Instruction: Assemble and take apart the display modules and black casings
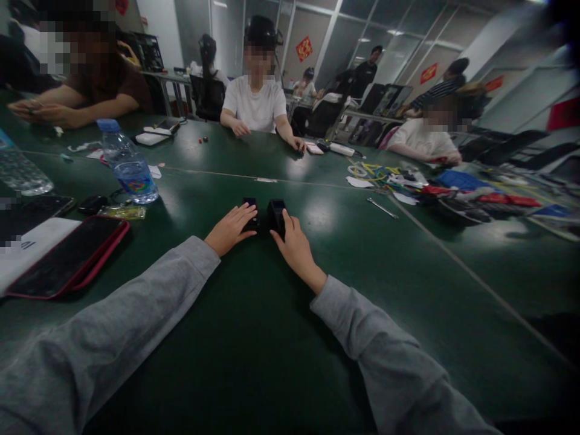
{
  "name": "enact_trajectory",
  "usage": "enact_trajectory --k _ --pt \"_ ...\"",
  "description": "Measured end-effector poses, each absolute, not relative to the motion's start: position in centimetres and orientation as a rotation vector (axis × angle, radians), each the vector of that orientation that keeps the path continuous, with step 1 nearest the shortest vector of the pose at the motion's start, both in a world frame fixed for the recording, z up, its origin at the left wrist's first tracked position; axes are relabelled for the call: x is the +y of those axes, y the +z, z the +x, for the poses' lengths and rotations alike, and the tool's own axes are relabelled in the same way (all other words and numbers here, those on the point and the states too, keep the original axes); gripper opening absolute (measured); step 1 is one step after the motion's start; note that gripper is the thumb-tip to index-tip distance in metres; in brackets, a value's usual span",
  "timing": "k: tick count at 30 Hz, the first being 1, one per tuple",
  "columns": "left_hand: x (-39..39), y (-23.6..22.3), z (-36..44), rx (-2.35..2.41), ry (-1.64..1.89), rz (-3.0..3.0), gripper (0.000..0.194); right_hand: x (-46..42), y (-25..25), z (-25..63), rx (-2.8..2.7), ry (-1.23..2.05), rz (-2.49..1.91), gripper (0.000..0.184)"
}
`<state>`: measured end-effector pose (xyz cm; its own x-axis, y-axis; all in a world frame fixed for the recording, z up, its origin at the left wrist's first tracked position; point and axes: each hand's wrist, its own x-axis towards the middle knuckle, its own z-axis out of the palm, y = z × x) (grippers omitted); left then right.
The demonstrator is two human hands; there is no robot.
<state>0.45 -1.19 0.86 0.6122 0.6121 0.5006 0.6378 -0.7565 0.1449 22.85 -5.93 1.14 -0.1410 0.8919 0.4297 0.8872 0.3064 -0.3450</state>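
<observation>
From my distant seat I see two black devices on the table [217, 350], right of the labelled bottle [129, 166]. My left hand [230, 229] drapes over the left device [251, 224], fingers loosely bent; whether it grips, I can't tell. My right hand [293, 243], half closed, has the right device [276, 211] between thumb and fingers. The labelled bottle, capped, looks see-through; its fill level is unclear to me.
</observation>
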Motion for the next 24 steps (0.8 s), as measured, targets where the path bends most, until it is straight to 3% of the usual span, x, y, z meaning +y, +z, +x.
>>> enact_trajectory --k 16,24 --pt "-1.5 1.1 0.4 -1.093 -0.823 -2.778 0.059 -6.0 1.9 28.3 -1.561 -0.003 -1.409 0.055" --pt "-1.4 1.1 0.4 -1.092 -0.799 -2.769 0.06 -5.6 0.9 29.1 -1.719 0.021 -1.534 0.055"
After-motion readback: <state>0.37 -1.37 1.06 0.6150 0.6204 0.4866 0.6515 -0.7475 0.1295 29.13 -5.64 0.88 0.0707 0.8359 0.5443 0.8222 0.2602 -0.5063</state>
